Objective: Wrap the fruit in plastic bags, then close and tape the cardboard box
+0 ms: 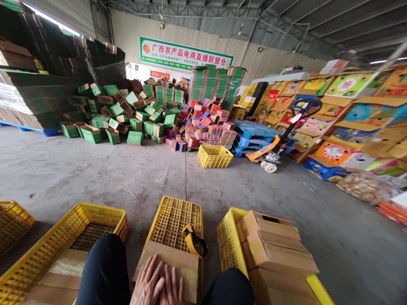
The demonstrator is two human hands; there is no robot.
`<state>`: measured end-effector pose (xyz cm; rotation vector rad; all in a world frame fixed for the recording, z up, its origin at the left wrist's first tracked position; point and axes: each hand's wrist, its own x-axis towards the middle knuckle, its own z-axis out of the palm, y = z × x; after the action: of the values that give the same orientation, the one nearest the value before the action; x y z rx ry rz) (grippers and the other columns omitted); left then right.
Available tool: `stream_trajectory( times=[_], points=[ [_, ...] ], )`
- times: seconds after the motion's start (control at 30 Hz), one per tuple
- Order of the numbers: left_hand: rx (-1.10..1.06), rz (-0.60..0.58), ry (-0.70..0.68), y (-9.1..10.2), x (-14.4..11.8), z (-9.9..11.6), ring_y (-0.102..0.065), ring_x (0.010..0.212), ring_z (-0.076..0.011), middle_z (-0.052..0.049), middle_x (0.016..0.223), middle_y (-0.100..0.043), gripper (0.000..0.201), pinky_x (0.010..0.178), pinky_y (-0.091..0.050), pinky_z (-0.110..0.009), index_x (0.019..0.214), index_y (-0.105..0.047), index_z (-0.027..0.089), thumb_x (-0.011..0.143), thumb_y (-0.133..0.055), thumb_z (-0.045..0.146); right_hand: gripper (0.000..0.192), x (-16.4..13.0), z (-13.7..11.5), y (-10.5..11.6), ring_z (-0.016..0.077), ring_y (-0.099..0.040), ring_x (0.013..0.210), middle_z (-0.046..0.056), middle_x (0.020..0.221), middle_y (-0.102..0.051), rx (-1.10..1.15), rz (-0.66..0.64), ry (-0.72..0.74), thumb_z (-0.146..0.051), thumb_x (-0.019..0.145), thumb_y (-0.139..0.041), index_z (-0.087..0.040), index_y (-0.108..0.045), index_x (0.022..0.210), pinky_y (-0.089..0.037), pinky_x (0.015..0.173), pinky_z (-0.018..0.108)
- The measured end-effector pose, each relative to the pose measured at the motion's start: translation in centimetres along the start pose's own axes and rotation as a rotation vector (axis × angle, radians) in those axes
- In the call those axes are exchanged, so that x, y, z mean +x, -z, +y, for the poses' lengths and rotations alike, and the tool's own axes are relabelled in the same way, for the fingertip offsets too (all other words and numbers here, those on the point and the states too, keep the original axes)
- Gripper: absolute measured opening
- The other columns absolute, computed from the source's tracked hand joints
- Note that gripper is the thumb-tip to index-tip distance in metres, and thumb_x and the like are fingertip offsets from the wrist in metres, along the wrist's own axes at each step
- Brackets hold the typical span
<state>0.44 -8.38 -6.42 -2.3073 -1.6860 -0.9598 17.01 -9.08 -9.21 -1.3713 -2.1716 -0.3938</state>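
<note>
A brown cardboard box [187,271] lies between my knees on an upturned yellow plastic crate [178,212]. My left hand [146,279] rests flat on the top of the box, fingers stretched out. Beside it, partly overlapped by the left thumb, my right hand [171,288] also presses flat on the cardboard with its fingers extended. A yellow and black tape dispenser [193,241] sits on the crate just beyond the box; neither hand touches it.
To the right, a yellow crate [226,245] holds several cardboard boxes [280,250]. Another yellow crate [104,209] with boxes stands left. Farther off are a yellow basket [215,157], a pallet jack [270,148], blue pallets [254,131], and heaped green boxes [135,137].
</note>
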Motion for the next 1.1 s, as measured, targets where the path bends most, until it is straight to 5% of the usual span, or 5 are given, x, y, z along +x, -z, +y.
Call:
stream_trajectory(
  times=[0.27, 0.47, 0.73, 0.97, 1.1],
  points=[
    [0.101, -0.013, 0.18, -1.4, -1.2, -2.7, -0.049, 0.146, -0.0324, -0.005, 0.161, -0.05, 0.058, 0.106, -0.053, -0.05, 0.161, -0.039, 0.038, 0.104, -0.048, 0.042, 0.065, -0.6, 5.7, -0.2, 0.0387, -0.068, 0.123, 0.011, 0.145, -0.066, -0.068, -0.005, -0.188, -0.045, 0.104, -0.041, -0.037, -0.02, 0.165, -0.051, 0.099, 0.057],
    [0.097, -0.004, 0.169, -1.7, 1.7, -1.8, -0.046, 0.148, -0.0341, -0.007, 0.165, -0.043, 0.058, 0.111, -0.049, -0.052, 0.16, -0.042, 0.033, 0.104, -0.051, 0.045, 0.062, 0.8, 3.4, -1.6, 0.0475, -0.058, 0.134, 0.016, 0.151, -0.059, -0.07, -0.033, -0.277, -0.046, 0.101, -0.044, -0.032, -0.037, 0.161, -0.043, 0.103, 0.073],
    [0.03, -0.105, 0.034, -2.6, 4.0, -1.1, -0.053, 0.143, -0.0247, -0.002, 0.16, -0.051, 0.058, 0.112, -0.049, -0.042, 0.162, -0.034, 0.037, 0.106, -0.048, 0.047, 0.055, 3.7, 0.8, -1.9, 0.0371, -0.062, 0.133, 0.01, 0.149, -0.062, 0.096, -0.288, -0.128, -0.031, 0.1, -0.046, -0.033, -0.047, 0.155, -0.039, 0.114, 0.062],
    [0.114, -0.026, -0.015, -0.7, 4.0, -1.1, -0.055, 0.141, -0.0256, -0.004, 0.16, -0.051, 0.067, 0.109, -0.051, -0.04, 0.164, -0.03, 0.035, 0.104, -0.052, 0.055, 0.064, 3.4, 6.4, 1.6, 0.0384, -0.064, 0.128, 0.01, 0.148, -0.063, -0.08, -0.023, -0.166, -0.05, 0.106, -0.04, -0.036, -0.018, 0.165, -0.048, 0.105, 0.058],
    [0.133, -0.014, 0.044, 0.6, 3.8, -1.3, -0.048, 0.146, -0.0288, -0.007, 0.165, -0.043, 0.069, 0.111, -0.049, -0.043, 0.166, -0.025, 0.034, 0.104, -0.051, 0.052, 0.069, 2.5, 8.9, 4.1, 0.0406, -0.062, 0.131, 0.013, 0.156, -0.055, -0.101, -0.039, -0.23, -0.057, 0.106, -0.037, -0.032, -0.014, 0.167, -0.055, 0.097, 0.056]
  ],
)
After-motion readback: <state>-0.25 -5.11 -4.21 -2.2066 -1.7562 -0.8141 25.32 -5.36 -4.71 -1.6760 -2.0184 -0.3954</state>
